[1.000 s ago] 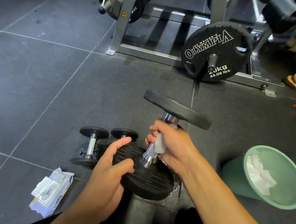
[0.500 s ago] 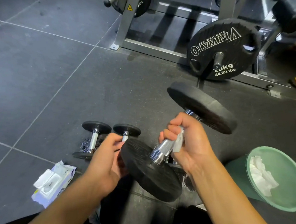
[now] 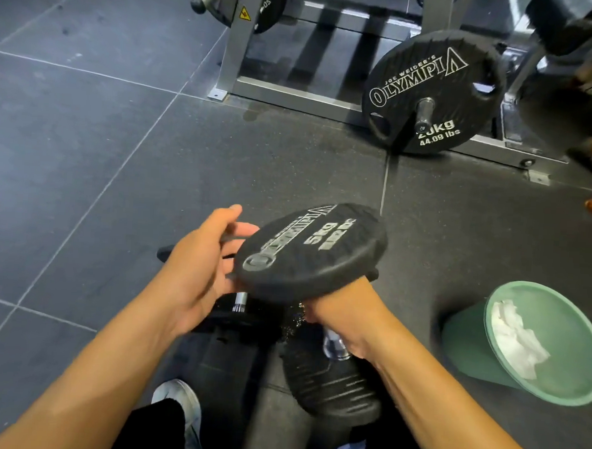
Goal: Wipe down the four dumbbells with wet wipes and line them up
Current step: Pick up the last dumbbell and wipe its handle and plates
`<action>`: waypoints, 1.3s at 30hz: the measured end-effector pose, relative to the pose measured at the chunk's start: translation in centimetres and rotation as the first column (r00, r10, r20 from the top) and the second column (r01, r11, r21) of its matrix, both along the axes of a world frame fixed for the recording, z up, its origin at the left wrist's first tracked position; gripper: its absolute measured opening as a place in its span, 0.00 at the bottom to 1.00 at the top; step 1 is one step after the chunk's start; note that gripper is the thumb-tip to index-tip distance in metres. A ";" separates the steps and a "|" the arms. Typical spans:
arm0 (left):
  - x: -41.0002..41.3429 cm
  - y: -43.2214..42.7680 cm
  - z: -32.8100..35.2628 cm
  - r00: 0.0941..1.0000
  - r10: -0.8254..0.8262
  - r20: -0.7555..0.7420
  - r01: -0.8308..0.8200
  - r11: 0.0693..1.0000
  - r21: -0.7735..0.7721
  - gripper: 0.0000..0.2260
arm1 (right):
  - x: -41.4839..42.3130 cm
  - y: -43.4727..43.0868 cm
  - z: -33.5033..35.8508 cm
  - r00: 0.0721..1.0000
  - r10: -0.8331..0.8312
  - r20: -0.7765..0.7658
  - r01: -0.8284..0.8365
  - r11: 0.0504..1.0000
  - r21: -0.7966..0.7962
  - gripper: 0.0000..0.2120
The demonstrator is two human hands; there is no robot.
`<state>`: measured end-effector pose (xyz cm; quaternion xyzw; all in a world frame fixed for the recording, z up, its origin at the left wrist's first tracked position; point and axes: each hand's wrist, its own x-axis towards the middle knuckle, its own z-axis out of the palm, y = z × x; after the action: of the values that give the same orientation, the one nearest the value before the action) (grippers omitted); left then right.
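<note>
A black 5 kg dumbbell with a chrome handle stands almost upright off the floor, its labelled top disc facing me. My right hand is shut around its handle just under that disc; a wipe is not visible in the fist now. My left hand has spread fingers touching the left rim of the top disc. Behind my hands, small black dumbbells lie on the floor, mostly hidden; only a chrome bar and disc edges show.
A green bin with used white wipes stands on the floor at the right. A 20 kg Olympia plate hangs on a grey rack at the back. My shoe shows at the bottom. A person's foot is at the far right edge.
The big dumbbell swung from tilted to nearly upright, its labelled end now facing me. My left hand moved from the lower disc to the top disc's rim. The wipes pack left the view.
</note>
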<state>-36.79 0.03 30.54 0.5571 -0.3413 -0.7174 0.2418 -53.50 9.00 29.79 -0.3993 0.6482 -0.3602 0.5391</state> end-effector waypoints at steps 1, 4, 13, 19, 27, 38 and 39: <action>0.2 -0.2 0.1 0.999 -0.020 -0.027 0.021 0.998 0.051 0.23 | -0.1 0.2 -0.2 0.976 0.103 -0.191 -0.110 0.994 -0.023 0.10; 0.5 0.4 0.4 0.973 -0.229 -0.010 0.229 0.967 0.115 0.21 | 0.0 0.3 0.1 0.662 0.378 -0.648 -0.430 0.899 0.085 0.05; -0.8 2.3 -1.9 0.992 0.079 0.104 -0.082 0.996 0.034 0.23 | 1.4 0.0 0.8 0.326 0.439 -0.837 -0.681 0.724 0.114 0.17; -1.1 1.9 -0.8 0.973 0.093 0.211 -0.048 0.976 -0.213 0.20 | 1.4 0.3 0.3 0.434 0.462 -0.774 -0.655 0.751 0.081 0.21; -0.9 3.5 0.9 0.880 0.092 0.465 0.200 0.817 -0.541 0.21 | 1.4 0.3 -0.5 0.513 0.423 -0.747 -0.714 0.693 -0.098 0.26; -1.0 3.6 2.2 0.852 0.237 0.468 0.265 0.575 -0.774 0.18 | -0.6 2.3 0.1 0.847 0.251 -0.470 -0.386 0.897 -0.217 0.30; -1.0 3.6 2.1 0.846 0.235 0.478 0.289 0.551 -0.783 0.18 | -0.4 2.7 0.3 0.905 0.127 -0.406 -0.220 0.956 -0.191 0.29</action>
<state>-37.82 3.65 32.64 0.5445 -0.7009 -0.2877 0.3599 -53.86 11.70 30.04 -0.5797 0.6571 -0.2972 0.3793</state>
